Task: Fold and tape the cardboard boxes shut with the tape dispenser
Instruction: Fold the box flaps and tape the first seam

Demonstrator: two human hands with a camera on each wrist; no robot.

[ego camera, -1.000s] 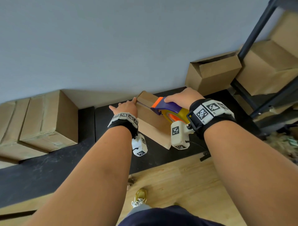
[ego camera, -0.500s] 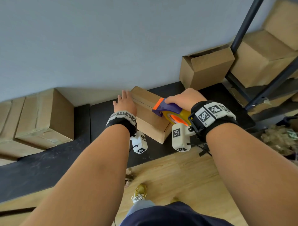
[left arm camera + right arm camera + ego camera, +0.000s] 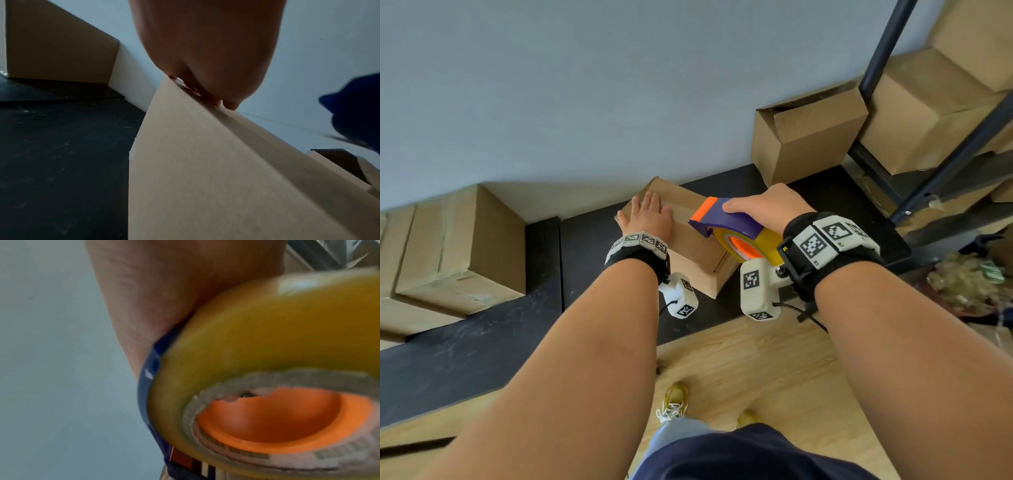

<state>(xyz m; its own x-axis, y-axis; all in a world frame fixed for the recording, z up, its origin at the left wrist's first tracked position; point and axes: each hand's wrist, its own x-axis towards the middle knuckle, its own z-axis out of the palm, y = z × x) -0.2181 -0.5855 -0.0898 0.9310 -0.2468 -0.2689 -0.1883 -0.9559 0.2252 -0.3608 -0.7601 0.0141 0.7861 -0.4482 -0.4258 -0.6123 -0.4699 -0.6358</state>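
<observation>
A small cardboard box (image 3: pixel 688 240) sits on the black mat (image 3: pixel 585 246) near the pale wall, its top flaps folded down. The left hand (image 3: pixel 649 216) lies flat on the box's top, fingers straight and together, pressing the far left part of the lid; it grips nothing. The right hand (image 3: pixel 767 205) curls over the tape dispenser (image 3: pixel 726 222), fingers wrapped across its purple body, holding it on the box's right side with the orange front edge pointing at the left hand. The yellow tape roll (image 3: pixel 257 337) sits just under the palm. Behind it, an open box (image 3: pixel 808 137) stands against the wall, and closed boxes (image 3: pixel 458 246) are at the left.
</observation>
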